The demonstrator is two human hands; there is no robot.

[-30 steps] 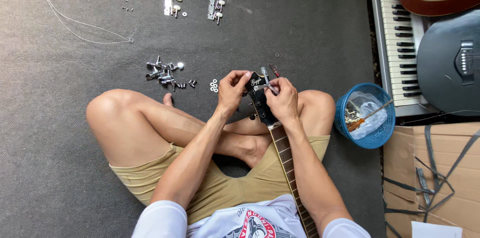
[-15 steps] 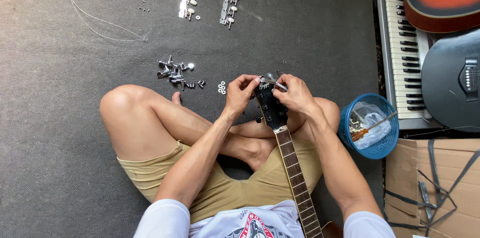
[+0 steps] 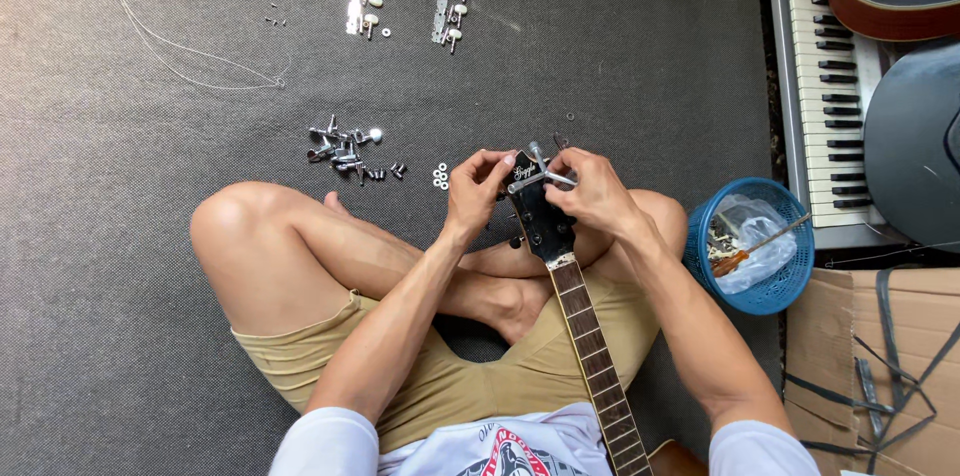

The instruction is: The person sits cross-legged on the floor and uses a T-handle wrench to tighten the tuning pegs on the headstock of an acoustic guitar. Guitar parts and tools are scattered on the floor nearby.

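Your black guitar headstock [image 3: 537, 211] sits above khaki shorts [image 3: 480, 376], on dark grey carpet [image 3: 150, 236], beside a blue plastic basket [image 3: 775, 281] and silver tuning pegs [image 3: 345, 148].

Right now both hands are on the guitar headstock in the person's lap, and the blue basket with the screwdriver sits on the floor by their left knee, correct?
Not quite. In the head view the blue basket sits by the right knee, next to the keyboard. The rest holds: left hand and right hand are both on the guitar headstock, and a screwdriver lies in the basket.

Both hands' fingers [image 3: 497, 162] pinch a metal tuner [image 3: 541, 176] at the guitar headstock [image 3: 540, 221].
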